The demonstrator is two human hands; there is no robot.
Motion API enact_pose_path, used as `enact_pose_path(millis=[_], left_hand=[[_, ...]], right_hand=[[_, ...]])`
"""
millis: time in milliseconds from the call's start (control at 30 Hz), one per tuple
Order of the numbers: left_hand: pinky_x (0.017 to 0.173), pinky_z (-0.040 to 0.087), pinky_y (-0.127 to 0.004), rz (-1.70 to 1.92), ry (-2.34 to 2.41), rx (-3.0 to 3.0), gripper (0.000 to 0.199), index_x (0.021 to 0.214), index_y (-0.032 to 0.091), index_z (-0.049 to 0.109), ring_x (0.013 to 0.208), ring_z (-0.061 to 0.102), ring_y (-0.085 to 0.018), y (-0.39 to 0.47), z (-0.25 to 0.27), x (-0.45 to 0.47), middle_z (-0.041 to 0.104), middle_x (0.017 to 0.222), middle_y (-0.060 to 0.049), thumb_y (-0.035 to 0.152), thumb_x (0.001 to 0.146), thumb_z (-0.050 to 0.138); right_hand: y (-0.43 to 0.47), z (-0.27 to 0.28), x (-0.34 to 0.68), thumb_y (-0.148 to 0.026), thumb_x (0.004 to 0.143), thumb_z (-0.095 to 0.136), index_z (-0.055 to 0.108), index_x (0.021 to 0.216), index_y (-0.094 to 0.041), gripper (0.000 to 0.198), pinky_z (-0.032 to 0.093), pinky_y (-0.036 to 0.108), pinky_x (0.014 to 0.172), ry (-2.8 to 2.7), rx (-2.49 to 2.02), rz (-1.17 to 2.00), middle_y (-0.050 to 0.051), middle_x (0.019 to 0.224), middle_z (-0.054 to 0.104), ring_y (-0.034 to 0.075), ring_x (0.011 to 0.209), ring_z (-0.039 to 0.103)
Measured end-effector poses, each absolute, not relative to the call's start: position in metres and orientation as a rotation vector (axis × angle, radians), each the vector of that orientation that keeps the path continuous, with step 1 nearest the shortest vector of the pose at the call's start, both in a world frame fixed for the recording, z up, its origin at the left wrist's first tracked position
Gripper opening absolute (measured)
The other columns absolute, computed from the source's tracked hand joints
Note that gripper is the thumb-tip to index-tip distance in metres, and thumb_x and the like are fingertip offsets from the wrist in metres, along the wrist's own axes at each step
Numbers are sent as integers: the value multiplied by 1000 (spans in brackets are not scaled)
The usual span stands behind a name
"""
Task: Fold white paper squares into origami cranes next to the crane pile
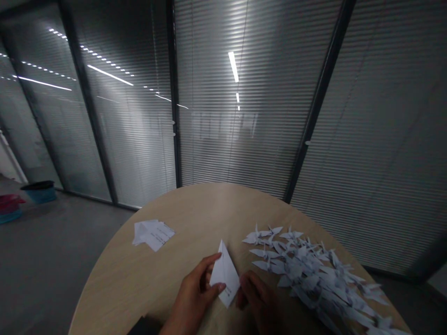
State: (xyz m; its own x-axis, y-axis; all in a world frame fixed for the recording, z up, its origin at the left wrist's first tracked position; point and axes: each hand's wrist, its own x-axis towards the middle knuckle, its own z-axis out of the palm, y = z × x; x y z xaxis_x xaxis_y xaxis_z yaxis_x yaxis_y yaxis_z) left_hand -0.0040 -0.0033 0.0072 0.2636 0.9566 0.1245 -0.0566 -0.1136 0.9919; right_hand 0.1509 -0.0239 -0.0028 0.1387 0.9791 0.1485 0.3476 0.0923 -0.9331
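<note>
A white sheet of paper folded into a kite shape [225, 274] is held just above the table, its narrow point facing away from me. Printed marks show near its lower end. My left hand [195, 288] grips its left side, thumb on top and fingers along the edge and behind. At the paper's right corner, my right hand [256, 295] has its fingers curled and pinched on the edge; part of this hand lies in shadow. To the right spreads a pile of folded paper cranes [307, 270]. Several loose white paper sheets [157, 235] with print lie at the left.
The round wooden table [216, 204] has its far edge close to a glass partition with blinds [237, 139]. On the floor at far left stand a blue tub [41, 193] with a dark rim and a pink and blue basin [10, 207].
</note>
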Motion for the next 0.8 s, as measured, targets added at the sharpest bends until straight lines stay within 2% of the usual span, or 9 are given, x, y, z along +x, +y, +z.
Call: enact_pose_path(millis=[33, 100, 167, 300, 467, 633, 800], left_hand=[[77, 47, -30, 1103, 932, 1397, 50, 115, 17, 56, 87, 63, -21, -3, 7, -4, 70, 97, -7, 17, 66, 63], [78, 47, -30, 1096, 970, 1446, 47, 114, 17, 57, 90, 62, -22, -2, 6, -5, 71, 98, -8, 20, 67, 63], [80, 47, -31, 1080, 1008, 1486, 44, 113, 17, 59, 94, 62, -24, -1, 5, -5, 72, 99, -8, 24, 69, 63], [83, 48, -30, 1014, 1003, 1526, 42, 113, 17, 60, 96, 63, -24, -2, 8, -7, 72, 102, -9, 34, 75, 60], [85, 47, -27, 1011, 1035, 1620, 35, 109, 21, 61, 101, 61, -23, -8, 14, -6, 73, 96, -7, 41, 83, 50], [80, 47, -26, 1057, 1108, 1620, 39, 106, 20, 62, 88, 62, -22, -8, 9, -5, 68, 66, -2, 48, 84, 46], [71, 47, -24, 1100, 1089, 1532, 44, 110, 22, 62, 75, 61, -21, -6, 0, -6, 67, 66, -2, 53, 80, 50]], right_hand=[[-22, -6, 152, -57, 77, 36, 50, 57, -23, 42, 46, 27, 53, -1385, -1432, 757, 1, 50, 57, 17, 50, 57], [-19, -16, 153, -52, 76, 44, 59, 80, -21, 35, 50, 27, 58, -1382, -1374, 663, 4, 71, 67, 19, 63, 64], [-13, -29, 155, -47, 74, 52, 58, 96, -21, 35, 52, 27, 59, -1424, -1319, 528, 3, 76, 68, 19, 64, 66], [-4, -49, 157, -35, 68, 62, 57, 101, -24, 35, 54, 28, 65, -1550, -1176, 199, 4, 88, 69, 21, 78, 66], [-2, -53, 162, -26, 67, 63, 54, 104, -25, 38, 54, 28, 66, -1677, -1136, 64, 2, 88, 66, 20, 77, 65], [1, -61, 165, -29, 67, 64, 55, 102, -25, 37, 54, 29, 68, -1726, -1137, 2, 4, 90, 65, 22, 80, 64], [2, -67, 166, -32, 65, 66, 57, 103, -24, 40, 52, 33, 74, -1765, -1195, 50, 5, 93, 66, 25, 84, 63]])
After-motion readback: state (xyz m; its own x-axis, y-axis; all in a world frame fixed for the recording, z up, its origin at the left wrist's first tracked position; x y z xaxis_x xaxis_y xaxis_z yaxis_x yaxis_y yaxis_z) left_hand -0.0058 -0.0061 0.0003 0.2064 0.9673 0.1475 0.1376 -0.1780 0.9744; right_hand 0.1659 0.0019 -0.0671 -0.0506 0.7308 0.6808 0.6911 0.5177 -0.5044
